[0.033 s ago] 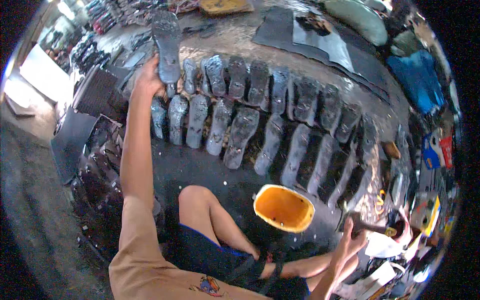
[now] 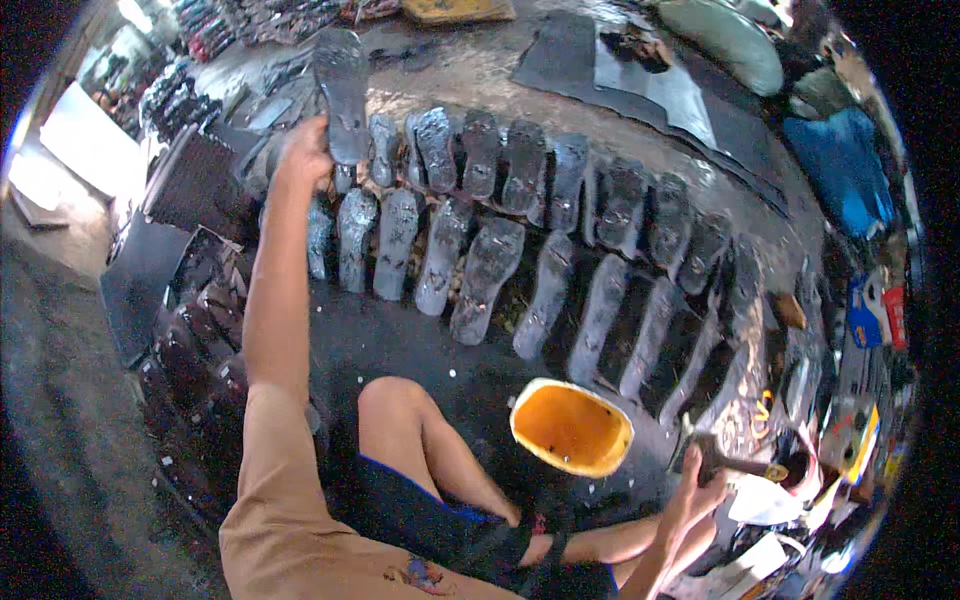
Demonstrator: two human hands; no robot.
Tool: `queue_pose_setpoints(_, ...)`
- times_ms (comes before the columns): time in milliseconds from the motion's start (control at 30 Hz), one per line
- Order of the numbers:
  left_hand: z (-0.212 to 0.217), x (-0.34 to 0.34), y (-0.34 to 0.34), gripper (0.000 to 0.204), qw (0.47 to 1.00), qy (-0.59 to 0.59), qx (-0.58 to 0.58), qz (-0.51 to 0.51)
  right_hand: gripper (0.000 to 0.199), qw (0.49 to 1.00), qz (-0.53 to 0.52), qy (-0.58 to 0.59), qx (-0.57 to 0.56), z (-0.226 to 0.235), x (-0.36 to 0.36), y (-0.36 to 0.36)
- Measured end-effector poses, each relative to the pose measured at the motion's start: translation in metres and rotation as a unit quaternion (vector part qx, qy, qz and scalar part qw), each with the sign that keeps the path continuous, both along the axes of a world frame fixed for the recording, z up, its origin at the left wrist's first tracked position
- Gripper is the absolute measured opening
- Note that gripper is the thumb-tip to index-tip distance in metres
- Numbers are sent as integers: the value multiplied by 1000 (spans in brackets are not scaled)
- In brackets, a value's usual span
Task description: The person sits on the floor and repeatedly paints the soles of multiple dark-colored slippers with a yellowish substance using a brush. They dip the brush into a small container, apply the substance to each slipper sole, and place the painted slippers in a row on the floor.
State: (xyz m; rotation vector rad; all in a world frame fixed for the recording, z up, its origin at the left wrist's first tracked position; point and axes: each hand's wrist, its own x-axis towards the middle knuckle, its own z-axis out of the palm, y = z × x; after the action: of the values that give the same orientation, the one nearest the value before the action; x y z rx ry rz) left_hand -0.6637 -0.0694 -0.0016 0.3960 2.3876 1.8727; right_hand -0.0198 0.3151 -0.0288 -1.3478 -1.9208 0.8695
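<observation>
Far left, my left arm is stretched out, and my left hand (image 2: pixel 308 155) grips the edge of a dark shoe sole (image 2: pixel 341 95). That sole is tilted up at the left end of two rows of soles. A grey sole (image 2: pixel 356 240) and a broader dark sole (image 2: pixel 487 280) lie in the nearer row. My right hand (image 2: pixel 703 490), low on the right, is closed on a dark tool (image 2: pixel 735 463) with a short handle; its exact kind is unclear. Left of that hand stands a yellow-orange container (image 2: pixel 572 427) with a pale rim, holding amber contents.
My bent knee (image 2: pixel 395 400) is close to the near row. Dark sheets (image 2: pixel 560 60) lie on the ground at the back, with a blue cloth or bag (image 2: pixel 838 165) at far right. Clutter and a white item (image 2: pixel 765 503) are beside my right hand. Dark glossy pieces (image 2: pixel 200 380) are piled at left.
The whole view has shifted slightly, the soles and container appearing a little lower and further right. Both hands keep their hold.
</observation>
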Motion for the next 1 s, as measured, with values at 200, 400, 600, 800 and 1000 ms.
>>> queue_pose_setpoints(200, -157, -105, 79, 30, 896, -315, 286, 130, 47, 997, -34, -60, -45, -29, -45, -10)
queue_pose_setpoints(400, -186, -49, 74, 30, 926, -245, 208, 201, 68, 993, -59, -99, -21, -28, -71, 27)
queue_pose_setpoints(600, 25, 242, -42, 24, 983, 7, -126, 133, 76, 986, 1, -165, 28, -39, -28, 77)
queue_pose_setpoints(800, 96, 467, -106, 18, 844, 75, -445, 290, 49, 991, -34, 111, 66, 5, -23, 8)
queue_pose_setpoints(1000, -52, 595, -150, 45, 755, -187, -583, 237, 20, 967, 251, -34, 17, 6, -51, -41)
